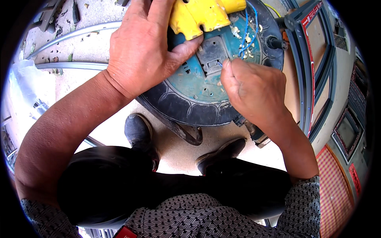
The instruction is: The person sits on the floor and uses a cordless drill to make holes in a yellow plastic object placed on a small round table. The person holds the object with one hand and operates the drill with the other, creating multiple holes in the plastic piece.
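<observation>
1. Pinching thin blue wire (pixel 220 64), your right hand (pixel 254 85) covers the near-right edge of the scuffed, round teal top (pixel 188 84).
2. Toward the far edge, your left hand (pixel 139 51) touches lobed yellow plastic (pixel 198 18); grip unclear.

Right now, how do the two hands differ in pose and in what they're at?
The left hand is spread, thumb stretched out; the right hand is curled, thumb and forefinger together. The left hand's thumb is at the lower edge of the yellow casing; the right hand appears to pinch the blue wire. Both are bare, over the black-and-teal disc.
</observation>
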Available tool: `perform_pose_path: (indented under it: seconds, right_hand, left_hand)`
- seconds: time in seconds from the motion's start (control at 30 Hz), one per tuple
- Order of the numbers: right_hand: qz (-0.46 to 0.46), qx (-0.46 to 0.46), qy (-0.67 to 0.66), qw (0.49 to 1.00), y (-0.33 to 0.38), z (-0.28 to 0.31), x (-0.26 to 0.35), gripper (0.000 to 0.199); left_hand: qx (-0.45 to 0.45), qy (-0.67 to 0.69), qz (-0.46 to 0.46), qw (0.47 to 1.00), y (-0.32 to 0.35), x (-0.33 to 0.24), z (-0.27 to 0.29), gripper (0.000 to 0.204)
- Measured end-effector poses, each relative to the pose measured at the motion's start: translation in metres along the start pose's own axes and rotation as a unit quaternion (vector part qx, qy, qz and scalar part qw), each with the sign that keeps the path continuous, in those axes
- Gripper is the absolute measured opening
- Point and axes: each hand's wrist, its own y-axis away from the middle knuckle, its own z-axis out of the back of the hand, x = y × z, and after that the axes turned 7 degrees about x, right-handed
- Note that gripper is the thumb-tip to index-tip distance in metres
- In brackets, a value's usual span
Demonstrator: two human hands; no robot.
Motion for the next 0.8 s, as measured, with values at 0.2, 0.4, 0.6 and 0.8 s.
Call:
perform_pose_path:
  seconds: [0.2,0.4,0.6,0.8]
  right_hand:
    - [-0.006,0.005,0.015,1.000,-0.001,0.003,0.001,0.023]
    - [0.004,-0.003,0.053,0.999,-0.001,0.001,0.003,0.024]
    - [0.018,-0.019,0.060,0.998,-0.002,0.000,0.007,0.026]
    - [0.012,-0.006,0.084,0.996,-0.002,0.003,0.013,0.027]
  left_hand:
    - [0.010,0.003,0.015,1.000,0.000,-0.001,0.001,0.089]
    - [-0.001,-0.015,0.006,1.000,0.002,0.003,-0.004,0.089]
    - [-0.003,-0.004,-0.005,1.000,0.002,0.004,-0.003,0.089]
    - [-0.007,-0.019,0.002,1.000,0.003,0.003,-0.003,0.089]
